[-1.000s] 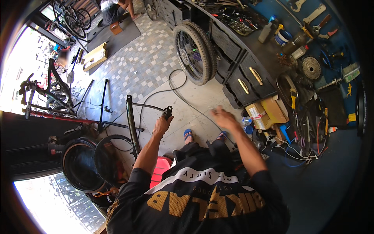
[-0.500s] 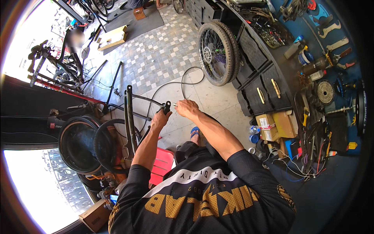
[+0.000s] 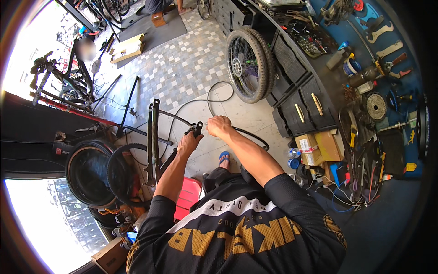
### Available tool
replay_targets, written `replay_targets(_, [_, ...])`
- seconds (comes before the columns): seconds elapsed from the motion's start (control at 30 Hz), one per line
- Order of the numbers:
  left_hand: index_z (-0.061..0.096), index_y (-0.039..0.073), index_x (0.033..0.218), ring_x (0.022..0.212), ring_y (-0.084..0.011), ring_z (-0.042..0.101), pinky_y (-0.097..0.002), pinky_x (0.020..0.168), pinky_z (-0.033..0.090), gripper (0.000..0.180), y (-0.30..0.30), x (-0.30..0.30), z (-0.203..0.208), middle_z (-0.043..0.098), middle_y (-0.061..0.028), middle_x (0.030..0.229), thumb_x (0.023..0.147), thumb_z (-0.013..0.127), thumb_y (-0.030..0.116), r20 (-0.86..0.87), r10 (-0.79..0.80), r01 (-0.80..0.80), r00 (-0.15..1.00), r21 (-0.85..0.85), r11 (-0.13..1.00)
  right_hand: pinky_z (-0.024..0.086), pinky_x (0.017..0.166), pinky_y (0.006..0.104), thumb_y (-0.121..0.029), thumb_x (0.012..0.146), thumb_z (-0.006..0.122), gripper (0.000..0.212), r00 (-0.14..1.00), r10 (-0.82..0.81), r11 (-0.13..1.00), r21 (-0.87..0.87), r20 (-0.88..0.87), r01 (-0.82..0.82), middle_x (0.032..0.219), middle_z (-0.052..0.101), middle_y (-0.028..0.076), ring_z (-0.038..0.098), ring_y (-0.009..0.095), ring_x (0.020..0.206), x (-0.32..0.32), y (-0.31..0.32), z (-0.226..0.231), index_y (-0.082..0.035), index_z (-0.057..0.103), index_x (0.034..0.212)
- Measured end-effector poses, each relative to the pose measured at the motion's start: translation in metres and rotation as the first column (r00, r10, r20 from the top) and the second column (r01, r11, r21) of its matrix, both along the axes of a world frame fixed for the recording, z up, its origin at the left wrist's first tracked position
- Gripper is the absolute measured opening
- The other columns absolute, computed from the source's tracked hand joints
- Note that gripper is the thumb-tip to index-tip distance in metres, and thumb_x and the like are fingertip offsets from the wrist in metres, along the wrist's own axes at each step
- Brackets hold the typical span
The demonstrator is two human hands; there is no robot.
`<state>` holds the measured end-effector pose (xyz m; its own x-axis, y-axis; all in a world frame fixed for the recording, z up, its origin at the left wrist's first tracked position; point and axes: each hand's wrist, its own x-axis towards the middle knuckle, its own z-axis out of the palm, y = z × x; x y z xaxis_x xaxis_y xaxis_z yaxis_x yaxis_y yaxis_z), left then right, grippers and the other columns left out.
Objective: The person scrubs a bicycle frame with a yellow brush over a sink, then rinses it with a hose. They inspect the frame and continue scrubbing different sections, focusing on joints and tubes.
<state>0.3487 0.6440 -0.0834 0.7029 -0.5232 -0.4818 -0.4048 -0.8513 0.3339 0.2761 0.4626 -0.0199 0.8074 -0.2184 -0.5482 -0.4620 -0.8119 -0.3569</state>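
Note:
My left hand [image 3: 187, 143] is closed round a dark bicycle frame part [image 3: 155, 130], whose long twin arms stand to the left of my forearm. A black end of the part with a hole [image 3: 198, 128] pokes out past my fingers. Just to the right, my right hand [image 3: 220, 125] is closed, with a small light tip [image 3: 207, 124] showing at its fingers and pointing toward that end. A black hose [image 3: 252, 135] passes behind my right wrist and seems to run to this hand. My palm hides most of what it grips. The two hands are apart.
A red slatted stool [image 3: 187, 197] stands below my left forearm. Tyres [image 3: 114, 169] lean at left, near a repair-stand leg [image 3: 131, 101]. Two bicycle wheels [image 3: 248, 66] rest against black drawers [image 3: 292, 59]. Cardboard boxes [image 3: 310, 150] and tools line the right. Another person sits at the far top.
The whole view has shifted slightly. My right hand has drawn a little away from the frame part, and more of the black hose shows beyond my right wrist. The left hand keeps its grip.

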Motion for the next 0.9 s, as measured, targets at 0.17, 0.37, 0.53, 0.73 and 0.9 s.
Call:
replay_targets(0.17, [0.068,0.006,0.122,0.104,-0.0448,0.070,-0.0544,0.088,0.056,0.063,-0.007,-0.013,0.006,0.073,-0.0259,0.109,0.091,0.068,0.061,0.012,-0.008,0.007,1.000,0.037,0.999,0.058,0.086,0.0459,-0.046,0.096,0.063,0.043,0.985,-0.119,0.992,0.066,0.124,0.111,0.104,0.077,0.016,0.073,0.035,0.102,-0.023,-0.012,0.002,-0.007,0.076,0.109])
replay_targets(0.37, [0.063,0.008,0.129,0.104,-0.0429,0.071,-0.0528,0.088,0.056,0.064,-0.036,-0.039,0.019,0.074,-0.0234,0.108,0.094,0.065,0.061,-0.016,-0.035,0.036,0.999,0.045,0.998,0.055,0.081,0.0487,-0.063,0.083,0.075,0.063,0.753,-0.506,0.803,0.548,0.421,0.233,0.091,0.074,0.021,0.073,0.038,0.093,-0.016,-0.004,0.026,-0.003,0.068,0.103])
replay_targets(0.53, [0.067,0.010,0.127,0.107,-0.0390,0.071,-0.0510,0.093,0.056,0.043,-0.069,-0.058,-0.016,0.073,-0.0213,0.115,0.099,0.058,0.042,0.003,-0.145,0.145,0.989,-0.015,0.989,0.055,0.069,0.0421,-0.067,0.076,0.082,0.078,0.585,-0.687,0.692,0.636,0.432,0.343,0.082,0.071,0.017,0.069,0.034,0.074,0.008,0.006,0.055,-0.001,0.061,0.110])
replay_targets(0.73, [0.062,0.011,0.134,0.130,-0.0352,0.056,-0.0510,0.103,0.047,0.050,-0.097,-0.084,-0.056,0.064,-0.0177,0.135,0.101,0.055,0.047,0.449,-0.394,0.516,0.802,-0.188,0.836,0.033,0.034,0.0265,-0.055,0.070,0.093,0.097,0.537,-0.843,0.162,0.958,0.010,0.236,0.068,0.056,0.002,0.040,0.009,0.038,-0.004,0.006,0.089,-0.005,0.045,0.138])
replay_targets(0.9, [0.063,0.009,0.132,0.127,-0.0322,0.059,-0.0433,0.105,0.046,0.046,-0.121,-0.093,-0.028,0.061,-0.0194,0.139,0.101,0.052,0.042,0.317,-0.411,0.453,0.855,-0.069,0.889,0.034,0.034,0.0267,-0.041,0.074,0.094,0.091,0.468,-0.878,-0.013,0.984,-0.096,0.179,0.074,0.059,0.002,0.042,0.009,0.039,-0.016,0.002,0.098,-0.008,0.040,0.139])
